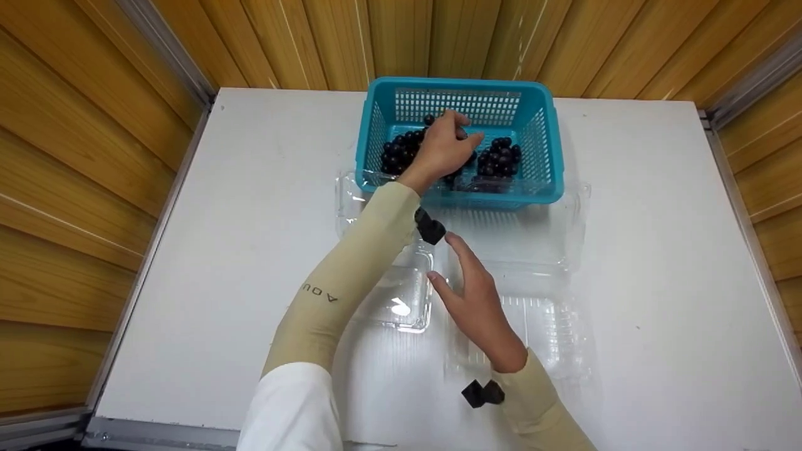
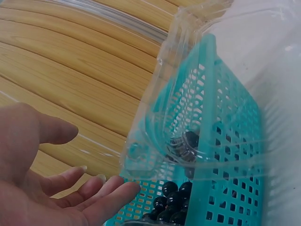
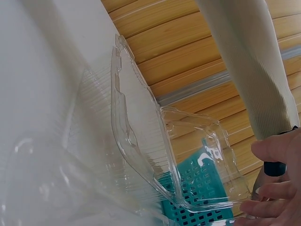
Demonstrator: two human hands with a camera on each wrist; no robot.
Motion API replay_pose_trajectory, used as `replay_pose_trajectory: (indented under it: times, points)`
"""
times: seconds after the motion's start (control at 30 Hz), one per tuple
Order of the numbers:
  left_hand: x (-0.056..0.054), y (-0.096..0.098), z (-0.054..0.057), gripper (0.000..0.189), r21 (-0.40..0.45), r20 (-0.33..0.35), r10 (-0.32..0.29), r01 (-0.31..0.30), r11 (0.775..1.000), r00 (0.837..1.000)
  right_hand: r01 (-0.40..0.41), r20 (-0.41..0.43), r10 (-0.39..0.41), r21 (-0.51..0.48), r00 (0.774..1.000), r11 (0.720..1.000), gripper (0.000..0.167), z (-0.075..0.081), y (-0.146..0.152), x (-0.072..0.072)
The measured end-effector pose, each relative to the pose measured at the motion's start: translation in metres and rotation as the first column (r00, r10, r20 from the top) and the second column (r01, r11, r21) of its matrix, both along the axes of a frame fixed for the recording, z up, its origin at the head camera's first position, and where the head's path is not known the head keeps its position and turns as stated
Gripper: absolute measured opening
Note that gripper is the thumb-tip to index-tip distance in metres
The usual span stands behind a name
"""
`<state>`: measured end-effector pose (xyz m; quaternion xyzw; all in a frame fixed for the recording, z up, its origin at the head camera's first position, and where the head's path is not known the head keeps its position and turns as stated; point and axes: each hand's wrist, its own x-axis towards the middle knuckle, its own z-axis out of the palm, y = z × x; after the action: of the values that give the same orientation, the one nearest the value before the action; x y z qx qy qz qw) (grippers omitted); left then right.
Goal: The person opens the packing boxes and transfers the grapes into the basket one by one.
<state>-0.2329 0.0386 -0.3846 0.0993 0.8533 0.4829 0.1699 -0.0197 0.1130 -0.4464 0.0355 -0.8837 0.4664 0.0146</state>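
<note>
My left hand (image 1: pixel 445 147) reaches over a turquoise plastic basket (image 1: pixel 554 144) of dark grapes. In the left wrist view its thumb and fingers (image 2: pixel 113 200) are spread apart, with nothing between them. One bunch of grapes (image 1: pixel 499 158) lies to the right of this hand, and more grapes (image 1: pixel 396 153) lie to its left. My right hand (image 1: pixel 476 300) hovers over the clear plastic clamshell boxes, thumb and index finger held apart and holding nothing. An opened clear clamshell box (image 3: pixel 141 136) stands before it in the right wrist view.
Several clear plastic trays or lids lie in front of the basket, among them one at the left (image 1: pixel 401 294) and one at the right (image 1: pixel 532 332). A clear plastic edge overlaps the basket's front. Wood-panelled walls (image 1: pixel 401 44) surround the white table (image 1: pixel 207 282).
</note>
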Motion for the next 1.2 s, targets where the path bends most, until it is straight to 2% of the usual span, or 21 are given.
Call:
replay_pose_trajectory:
  times: [0.1,0.3,0.67,0.9,1.03,1.2]
  points:
    - [0.003,-0.001,0.001,0.037,0.008,-0.015,-0.012,0.012,1.0,1.0,0.003,0.001,-0.003,0.008,1.0,1.0,0.064,0.001,0.002,-0.002]
    - [0.008,-0.002,0.007,0.039,0.006,-0.056,-0.043,0.043,0.999,0.998,0.009,-0.062,-0.009,-0.003,0.998,1.0,0.062,0.003,0.005,-0.006]
    - [0.021,-0.003,0.015,0.043,-0.018,-0.126,-0.084,0.082,0.996,0.988,0.029,-0.081,-0.028,0.009,0.996,1.0,0.06,0.01,0.013,-0.012]
    - [0.028,-0.007,0.018,0.044,-0.043,-0.164,-0.096,0.09,0.995,0.982,0.031,-0.1,-0.025,0.062,0.995,0.998,0.058,0.018,0.019,-0.016]
    - [0.031,-0.009,0.018,0.046,-0.079,-0.201,-0.112,0.098,0.992,0.973,0.029,-0.114,-0.02,0.081,0.993,0.996,0.058,0.023,0.022,-0.019]
    - [0.037,-0.013,0.017,0.05,-0.177,-0.253,-0.133,0.089,0.98,0.958,0.027,-0.079,-0.018,0.112,0.997,0.993,0.06,0.03,0.027,-0.022]
